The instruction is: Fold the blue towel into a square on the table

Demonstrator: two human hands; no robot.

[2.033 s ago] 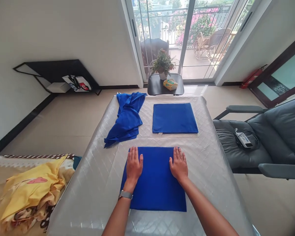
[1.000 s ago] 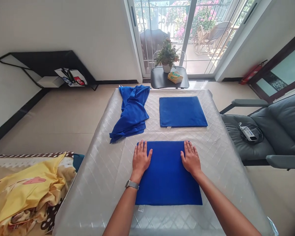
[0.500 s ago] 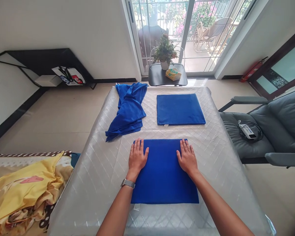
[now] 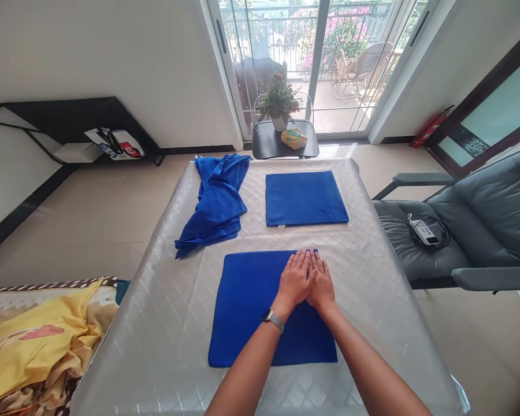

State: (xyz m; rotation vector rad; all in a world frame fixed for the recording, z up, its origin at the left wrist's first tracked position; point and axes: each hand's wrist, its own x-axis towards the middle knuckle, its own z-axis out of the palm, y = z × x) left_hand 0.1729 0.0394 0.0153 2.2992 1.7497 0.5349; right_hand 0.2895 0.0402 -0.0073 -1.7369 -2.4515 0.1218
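Observation:
A blue cloth [image 4: 247,306], laid out as a flat rectangle, is right in front of me on the silvery quilted table cover [image 4: 164,323]. My left hand [image 4: 295,278] lies flat on its upper right part, fingers stretched forward. Close against it, with the thumbs overlapping, my right hand [image 4: 322,286] rests flat at the cloth's far right corner. Neither hand grips anything. Farther back lies a second blue cloth [image 4: 307,198], a neat flat rectangle with a small white tag. To its left is a crumpled heap of blue cloth [image 4: 219,202].
A grey armchair [image 4: 429,231] with a white device and coiled cable stands at the right. Beyond the far edge, a small black chair [image 4: 264,149] holds a potted plant [image 4: 279,104] and a yellow tissue pack [image 4: 293,138]. Yellow bedding [image 4: 39,335] lies at lower left.
My left hand has slid rightward from the near cloth's left edge to beside my right hand, which stays near the right corner. The view has shifted slightly.

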